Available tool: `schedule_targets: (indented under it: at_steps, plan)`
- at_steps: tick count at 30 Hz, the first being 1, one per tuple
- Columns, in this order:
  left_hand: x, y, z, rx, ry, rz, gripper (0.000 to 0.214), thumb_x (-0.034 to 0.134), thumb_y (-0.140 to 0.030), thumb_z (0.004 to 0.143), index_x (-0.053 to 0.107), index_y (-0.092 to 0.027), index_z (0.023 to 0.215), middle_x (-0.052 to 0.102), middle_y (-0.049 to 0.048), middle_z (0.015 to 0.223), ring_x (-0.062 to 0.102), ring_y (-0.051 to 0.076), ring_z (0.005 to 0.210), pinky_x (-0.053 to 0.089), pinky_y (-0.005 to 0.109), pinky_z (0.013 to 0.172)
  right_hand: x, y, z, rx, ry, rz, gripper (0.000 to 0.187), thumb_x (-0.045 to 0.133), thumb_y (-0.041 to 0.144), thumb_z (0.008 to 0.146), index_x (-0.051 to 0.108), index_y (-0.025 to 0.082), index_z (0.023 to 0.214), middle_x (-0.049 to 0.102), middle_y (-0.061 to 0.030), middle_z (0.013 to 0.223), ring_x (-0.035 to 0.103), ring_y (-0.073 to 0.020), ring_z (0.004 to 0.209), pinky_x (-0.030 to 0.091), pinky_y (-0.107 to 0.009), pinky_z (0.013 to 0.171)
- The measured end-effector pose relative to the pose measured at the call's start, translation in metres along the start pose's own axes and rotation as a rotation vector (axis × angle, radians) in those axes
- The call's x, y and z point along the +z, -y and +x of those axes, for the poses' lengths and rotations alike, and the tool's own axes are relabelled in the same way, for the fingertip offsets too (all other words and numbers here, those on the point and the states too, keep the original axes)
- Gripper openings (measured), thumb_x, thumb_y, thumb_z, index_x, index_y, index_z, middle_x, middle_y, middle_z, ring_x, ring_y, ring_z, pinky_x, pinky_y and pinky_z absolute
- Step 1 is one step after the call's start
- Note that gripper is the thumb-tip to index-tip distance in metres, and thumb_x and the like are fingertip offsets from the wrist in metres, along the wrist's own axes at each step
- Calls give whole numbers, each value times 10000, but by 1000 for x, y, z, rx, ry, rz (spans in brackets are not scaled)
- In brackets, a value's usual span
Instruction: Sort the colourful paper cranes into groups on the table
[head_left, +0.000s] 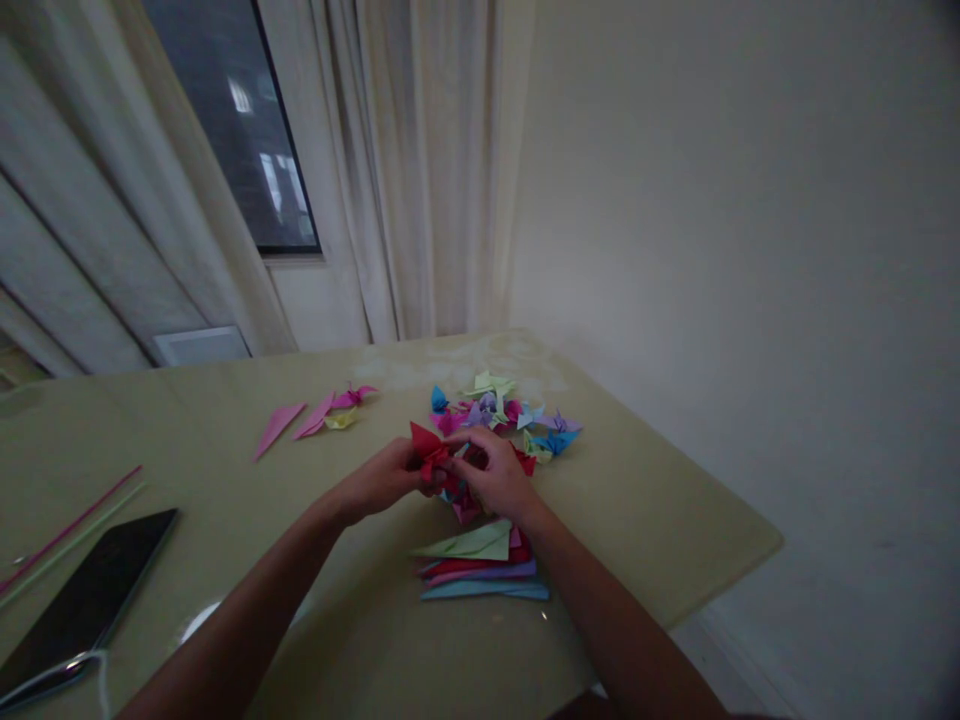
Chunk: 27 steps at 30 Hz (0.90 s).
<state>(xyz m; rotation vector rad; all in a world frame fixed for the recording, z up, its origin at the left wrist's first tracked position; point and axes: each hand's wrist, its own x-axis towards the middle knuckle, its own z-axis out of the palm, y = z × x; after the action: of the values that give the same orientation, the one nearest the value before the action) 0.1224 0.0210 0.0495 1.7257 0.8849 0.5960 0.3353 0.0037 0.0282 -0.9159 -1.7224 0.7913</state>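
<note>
Between my two hands, above the table, is a red origami crane (429,447). My left hand (386,478) grips it from the left with closed fingers. From the right, my right hand (487,468) pinches its other side with thumb and forefinger. Just behind and partly beneath my hands lies a heap of folded paper cranes (487,408) in blue, purple, pink, green and red. My right hand hides part of that heap. Nearer to me is a stack of folded paper strips (484,568) in green, red, pink, purple and blue.
Left of my hands lie pink folded papers (279,428), a magenta crane (352,397) and a yellow folded piece (341,420). A dark tablet (90,585) with a white cable and two thin sticks (75,530) are at far left. The table's right edge runs beside a wall.
</note>
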Motion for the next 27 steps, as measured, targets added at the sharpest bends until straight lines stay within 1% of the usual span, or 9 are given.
schedule_targets:
  at_steps: [3, 7, 9, 12, 13, 15, 18, 23, 27]
  plan:
    - [5, -3, 0, 7, 28, 37, 271, 765, -419, 838, 720, -157, 889, 691, 13, 785, 609, 156, 734, 494, 279, 696, 2, -3, -1, 30, 36, 22, 192, 753, 362, 897, 765, 203, 1006, 738, -24, 862, 657, -169, 752, 503, -275, 689]
    - [-10, 4, 0, 56, 22, 80, 457, 755, -480, 844, 702, -196, 1197, 751, 92, 1161, 694, 257, 1050, 556, 384, 925, 2, -7, -1, 83, 15, 62, 228, 760, 400, 867, 725, 191, 952, 689, 0, 755, 594, -147, 643, 449, -251, 588]
    - [-26, 17, -1, 26, -200, 297, 547, 696, -488, 878, 645, -199, 1340, 686, 147, 1362, 627, 329, 1264, 499, 486, 1078, -5, -8, 2, 84, -53, 37, 220, 757, 399, 856, 711, 194, 921, 660, 9, 720, 573, -147, 628, 434, -254, 578]
    - [-56, 50, -11, -126, -676, 771, 546, 555, -414, 946, 580, -170, 1434, 524, 213, 1561, 393, 432, 1500, 317, 660, 1199, -22, -11, 9, 102, -215, -16, 251, 745, 428, 860, 722, 196, 951, 655, 5, 721, 577, -163, 642, 446, -272, 595]
    - [-65, 61, -15, -191, -745, 880, 548, 513, -393, 964, 552, -174, 1465, 456, 217, 1619, 334, 460, 1530, 283, 711, 1191, -28, -14, 12, 115, -282, -42, 282, 742, 446, 860, 730, 194, 985, 669, -4, 745, 588, -171, 656, 460, -282, 611]
    - [-81, 81, -24, -301, -739, 988, 535, 464, -360, 979, 535, -183, 1479, 399, 215, 1661, 332, 499, 1521, 298, 762, 1146, -40, -20, 16, 142, -408, -107, 352, 733, 483, 857, 736, 184, 1041, 695, -27, 805, 603, -182, 670, 487, -303, 639]
    - [-96, 93, -32, -323, -656, 1015, 446, 464, -354, 962, 622, -188, 1345, 506, 205, 1582, 466, 510, 1416, 387, 743, 1075, -52, -28, 18, 162, -507, -176, 411, 705, 511, 858, 731, 167, 1081, 715, -54, 874, 600, -181, 652, 506, -320, 649]
    - [-99, 87, -25, -201, -598, 994, 232, 513, -325, 879, 657, -205, 1015, 707, 154, 1225, 661, 339, 1179, 495, 483, 1044, -47, -25, 14, 154, -485, -131, 372, 669, 472, 886, 735, 169, 1092, 718, -57, 898, 616, -184, 674, 510, -312, 644]
    - [-98, 86, -21, -186, -655, 824, 315, 526, -358, 832, 584, -189, 1091, 734, 129, 1019, 710, 296, 992, 548, 414, 882, -36, -19, 11, 130, -443, -93, 315, 669, 429, 900, 738, 183, 1083, 722, -46, 896, 643, -196, 738, 529, -319, 704]
